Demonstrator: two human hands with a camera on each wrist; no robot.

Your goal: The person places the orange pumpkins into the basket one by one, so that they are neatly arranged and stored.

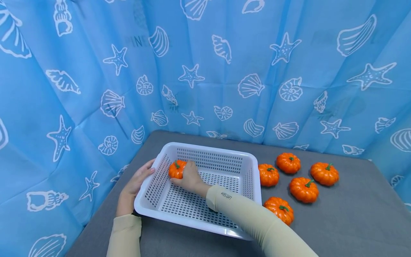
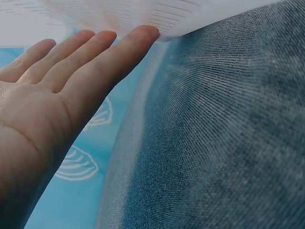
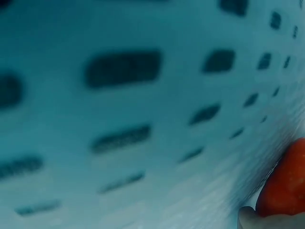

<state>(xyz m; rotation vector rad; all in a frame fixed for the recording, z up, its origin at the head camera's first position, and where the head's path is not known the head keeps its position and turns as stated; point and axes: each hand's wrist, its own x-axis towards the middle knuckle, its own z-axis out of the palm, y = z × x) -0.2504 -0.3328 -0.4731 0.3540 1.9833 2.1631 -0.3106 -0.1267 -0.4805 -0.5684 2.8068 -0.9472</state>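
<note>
Inside a white perforated plastic basket (image 1: 199,221), my right hand (image 1: 190,178) grips a small orange pumpkin (image 1: 176,169) with a green stem, near the far left corner. The same pumpkin (image 3: 286,186) shows at the right edge of the right wrist view, with a fingertip below it. My left hand (image 1: 136,182) rests against the basket's left side. In the left wrist view that hand (image 2: 62,90) has its fingers straight, the tips touching the basket wall (image 2: 176,14).
Several more orange pumpkins lie right of the basket, including one pumpkin (image 1: 279,210) close to its near right corner and another pumpkin (image 1: 324,174) farthest right. A grey cloth (image 1: 353,214) covers the table. Behind and left hangs a blue curtain (image 1: 205,53) with white shell prints.
</note>
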